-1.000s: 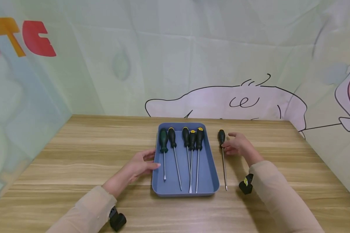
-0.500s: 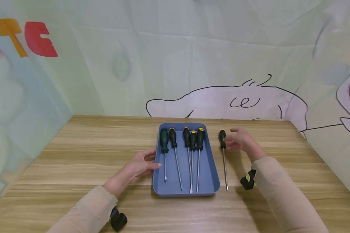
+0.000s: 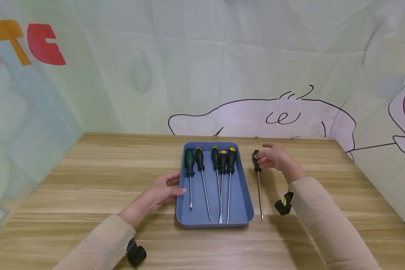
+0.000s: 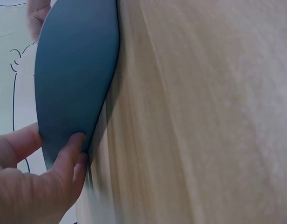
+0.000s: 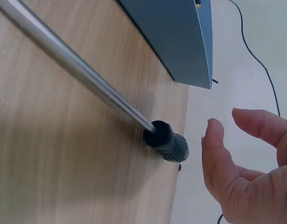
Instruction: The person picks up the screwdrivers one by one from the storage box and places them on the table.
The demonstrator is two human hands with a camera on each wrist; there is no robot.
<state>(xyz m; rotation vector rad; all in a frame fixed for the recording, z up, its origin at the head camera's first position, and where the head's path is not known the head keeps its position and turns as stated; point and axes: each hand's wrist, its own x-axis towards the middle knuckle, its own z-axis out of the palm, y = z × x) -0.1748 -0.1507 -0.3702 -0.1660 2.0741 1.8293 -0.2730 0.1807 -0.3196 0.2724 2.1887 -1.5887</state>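
Observation:
In the head view, a blue tray [image 3: 239, 202] holds several screwdrivers with dark handles, among them a green-handled screwdriver [image 3: 189, 163] at its left side. My left hand [image 3: 162, 191] grips the tray's left wall, its thumb over the rim and its fingers against the outside, as the left wrist view also shows. One more screwdriver [image 3: 260, 191] lies on the table right of the tray, black handle away from me. My right hand [image 3: 273, 156] hovers at that handle [image 5: 174, 147], thumb and fingers parted. In the right wrist view a gap separates the hand from the handle.
Beneath everything is a wood-grain table [image 3: 104, 180]. A printed backdrop [image 3: 202, 75] with cartoon drawings rises behind its far edge and along the sides. A black wrist camera [image 3: 135, 255] sits at the left sleeve, another black camera [image 3: 283, 203] at the right.
My right hand has shifted away from me, from the lower part of the loose screwdriver's handle toward its far end. My left hand and the tray stay where they were.

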